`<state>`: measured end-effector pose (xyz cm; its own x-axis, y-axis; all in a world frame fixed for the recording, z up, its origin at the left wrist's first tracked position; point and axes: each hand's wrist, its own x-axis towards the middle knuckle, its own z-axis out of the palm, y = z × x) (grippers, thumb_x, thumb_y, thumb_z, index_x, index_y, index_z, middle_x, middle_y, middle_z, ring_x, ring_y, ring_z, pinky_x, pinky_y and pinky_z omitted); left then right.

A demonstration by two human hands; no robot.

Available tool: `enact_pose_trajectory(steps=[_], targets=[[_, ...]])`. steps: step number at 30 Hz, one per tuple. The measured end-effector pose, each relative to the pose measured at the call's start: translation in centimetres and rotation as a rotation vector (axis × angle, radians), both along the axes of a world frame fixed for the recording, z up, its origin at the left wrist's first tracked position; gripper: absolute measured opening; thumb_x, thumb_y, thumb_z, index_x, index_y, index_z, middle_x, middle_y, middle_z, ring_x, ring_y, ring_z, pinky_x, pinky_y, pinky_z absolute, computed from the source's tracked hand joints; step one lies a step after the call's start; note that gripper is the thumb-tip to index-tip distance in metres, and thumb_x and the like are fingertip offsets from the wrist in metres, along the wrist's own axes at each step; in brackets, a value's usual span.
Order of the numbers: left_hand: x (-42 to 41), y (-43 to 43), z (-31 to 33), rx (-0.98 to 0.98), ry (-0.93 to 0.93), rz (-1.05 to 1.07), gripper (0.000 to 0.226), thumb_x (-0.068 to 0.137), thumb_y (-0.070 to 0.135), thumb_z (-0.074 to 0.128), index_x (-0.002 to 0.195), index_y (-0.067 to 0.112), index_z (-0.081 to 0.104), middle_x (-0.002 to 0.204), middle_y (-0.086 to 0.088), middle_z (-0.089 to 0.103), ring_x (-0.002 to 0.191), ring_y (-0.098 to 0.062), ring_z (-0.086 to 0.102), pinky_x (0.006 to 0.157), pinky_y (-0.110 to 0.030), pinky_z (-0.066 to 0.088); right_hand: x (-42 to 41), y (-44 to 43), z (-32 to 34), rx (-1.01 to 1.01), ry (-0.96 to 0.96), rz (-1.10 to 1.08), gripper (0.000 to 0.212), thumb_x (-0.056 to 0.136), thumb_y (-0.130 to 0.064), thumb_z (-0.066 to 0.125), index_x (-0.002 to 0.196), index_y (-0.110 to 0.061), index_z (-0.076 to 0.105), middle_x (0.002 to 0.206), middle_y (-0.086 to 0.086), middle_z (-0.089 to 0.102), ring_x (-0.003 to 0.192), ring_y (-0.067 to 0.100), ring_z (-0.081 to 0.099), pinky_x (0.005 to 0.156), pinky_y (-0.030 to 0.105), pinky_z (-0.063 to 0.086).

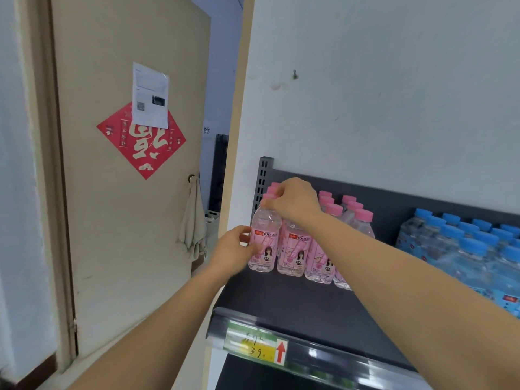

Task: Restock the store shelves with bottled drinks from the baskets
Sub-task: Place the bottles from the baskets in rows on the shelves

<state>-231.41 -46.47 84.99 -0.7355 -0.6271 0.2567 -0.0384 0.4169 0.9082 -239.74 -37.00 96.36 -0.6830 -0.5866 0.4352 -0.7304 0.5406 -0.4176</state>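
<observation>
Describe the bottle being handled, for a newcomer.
On the dark shelf, pink-capped bottles stand left of blue-capped bottles. Take the front-left bottle, at the shelf's end. Only it has the right hand on its cap, the left hand at its label.

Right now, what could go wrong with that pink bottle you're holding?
1. The right hand grips the pink bottle by its cap, so it might tilt and knock over the neighbouring pink bottles standing close beside it.
2. The bottle is at the left end of the shelf. If the left hand holding its side slips, it could fall off that end.
</observation>
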Motion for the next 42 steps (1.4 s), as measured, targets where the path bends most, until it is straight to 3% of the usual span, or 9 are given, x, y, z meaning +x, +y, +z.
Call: enact_pose_trajectory(steps=[3,9,16,19,22,26,32,37,42], targets=[[-0.6,0.2,0.0,-0.052,-0.011,0.023,0.037,0.090,0.026,0.065,0.125,0.019,0.055,0.108,0.006,0.064,0.093,-0.012,0.061,0.069,-0.020,0.046,-0.7,-0.2,0.1,0.053,0.059,-0.032,0.034,0.080,-0.041,0.073,0.088,-0.009,0.066,0.079,0.001,0.063,0.077,0.019,0.061,0.065,0.027,0.044],[-1.6,0.4,0.3,-0.112,-0.044,0.057,0.037,0.090,0.026,0.065,0.125,0.017,0.056,0.117,0.000,0.065,0.101,-0.019,0.062,0.087,-0.035,0.052,-1.5,-0.5,0.2,0.131,0.162,-0.084,0.042,0.079,-0.041,0.074,0.059,-0.016,0.046,0.059,-0.003,0.048,0.066,0.022,0.054,0.056,0.027,0.040],[-2.0,0.7,0.7,-0.151,-0.078,0.081,0.038,0.091,0.027,0.063,0.127,0.017,0.053,0.122,-0.002,0.063,0.105,-0.020,0.062,0.086,-0.035,0.050,-1.5,-0.2,-0.6,0.134,0.261,-0.038,0.006,0.086,-0.017,0.061,0.085,-0.012,0.057,0.085,0.004,0.063,0.084,0.027,0.063,0.065,0.031,0.047],[-1.8,0.8,0.9,-0.197,-0.090,0.078,0.042,0.092,0.029,0.062,0.130,0.016,0.050,0.125,-0.003,0.062,0.107,-0.022,0.061,0.086,-0.034,0.049,-1.2,1.6,-1.1,0.042,0.280,0.015,0.021,0.088,-0.018,0.058,0.108,-0.014,0.065,0.100,0.003,0.069,0.093,0.024,0.063,0.077,0.037,0.054],[-1.3,1.3,0.9,-0.263,-0.103,0.096,0.047,0.092,0.028,0.063,0.133,0.013,0.047,0.127,-0.008,0.058,0.113,-0.025,0.056,0.085,-0.032,0.043,-0.3,4.2,-1.9,0.035,0.308,0.025,0.025,0.094,-0.026,0.053,0.115,-0.018,0.065,0.102,-0.001,0.070,0.092,0.020,0.065,0.074,0.031,0.052],[-0.3,2.8,0.9,-0.399,-0.170,0.176,0.053,0.089,0.025,0.064,0.134,0.012,0.040,0.130,-0.014,0.049,0.119,-0.030,0.046,0.094,-0.040,0.041,0.2,8.6,-3.6,0.149,0.363,-0.041,0.024,0.095,-0.027,0.049,0.110,-0.020,0.066,0.098,-0.001,0.070,0.088,0.021,0.065,0.067,0.030,0.051],[1.8,8.6,1.7,-0.642,-0.132,0.288,0.063,0.083,0.022,0.069,0.136,0.011,0.037,0.124,-0.015,0.048,0.118,-0.033,0.042,0.094,-0.046,0.044,1.4,17.5,-6.1,0.287,0.378,-0.114,0.021,0.093,-0.030,0.053,0.105,-0.017,0.065,0.101,0.003,0.066,0.093,0.026,0.062,0.065,0.032,0.046],[3.3,16.6,1.2,-0.757,-0.131,0.178,0.052,0.088,0.022,0.062,0.134,0.006,0.044,0.129,-0.017,0.050,0.123,-0.035,0.041,0.100,-0.048,0.037,4.0,26.7,-8.2,0.396,0.365,-0.174,0.035,0.095,-0.038,0.054,0.122,-0.016,0.059,0.115,0.006,0.060,0.111,0.027,0.054,0.081,0.038,0.048],[5.4,26.4,-1.4,-0.778,-0.110,-0.006,0.052,0.090,0.027,0.060,0.137,0.011,0.045,0.130,-0.010,0.050,0.122,-0.030,0.041,0.099,-0.043,0.035,6.8,36.8,-11.4,0.429,0.267,-0.271,0.035,0.094,-0.037,0.055,0.122,-0.017,0.058,0.116,0.006,0.059,0.112,0.028,0.054,0.085,0.038,0.050]])
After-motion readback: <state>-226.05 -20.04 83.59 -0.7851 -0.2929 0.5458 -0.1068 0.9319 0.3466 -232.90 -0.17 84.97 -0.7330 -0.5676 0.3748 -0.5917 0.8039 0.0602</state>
